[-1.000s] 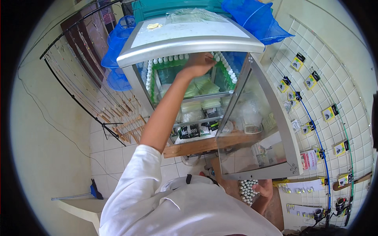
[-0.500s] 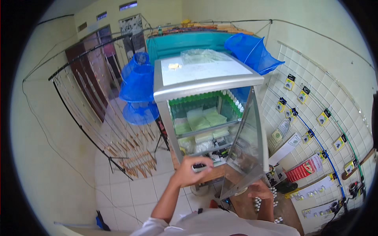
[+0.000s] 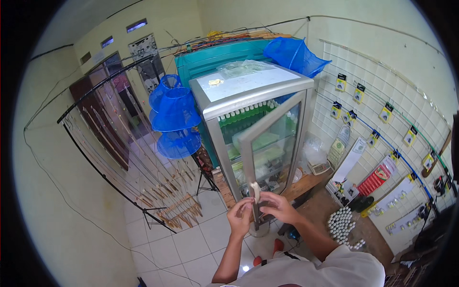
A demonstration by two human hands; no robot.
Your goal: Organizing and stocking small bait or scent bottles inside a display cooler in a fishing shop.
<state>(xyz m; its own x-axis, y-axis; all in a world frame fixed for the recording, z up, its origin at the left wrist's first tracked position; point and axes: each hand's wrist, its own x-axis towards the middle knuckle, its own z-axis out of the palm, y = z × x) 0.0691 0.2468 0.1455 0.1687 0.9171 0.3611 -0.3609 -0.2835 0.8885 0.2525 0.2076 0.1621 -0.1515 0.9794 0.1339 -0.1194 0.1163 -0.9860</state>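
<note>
Since a second ago, your left hand [image 3: 240, 217] has come down out of the glass-fronted cabinet [image 3: 248, 124], and you have stepped back, so more of the room shows. Both hands now meet in front of your chest. Your left hand is closed around the lower end of a small pale, slim object [image 3: 256, 192], which stands upright above your fingers. Your right hand [image 3: 277, 206] is curled beside it, fingertips touching the same object from the right.

Just beyond your hands stands the tall metal-framed cabinet with its glass door [image 3: 270, 148] swung open toward you. Rows of small green and white bottles [image 3: 244, 115] line its top shelf, with pale packets on the shelves below. A clear plastic bag [image 3: 244, 68] lies on its flat white top.

To your left, a black metal rack [image 3: 143, 177] leans across the room, hung with many thin rods. Blue mesh nets [image 3: 174, 119] hang between the rack and the cabinet, and another blue net [image 3: 294, 55] sits behind the cabinet on the right. To your right, a white wire grid on the wall [image 3: 382, 110] carries small carded packets. A cluster of white balls [image 3: 342, 225] lies on a low brown wooden surface near your right elbow. The floor [image 3: 181, 244] is pale tile, and the walls are pale yellow.
</note>
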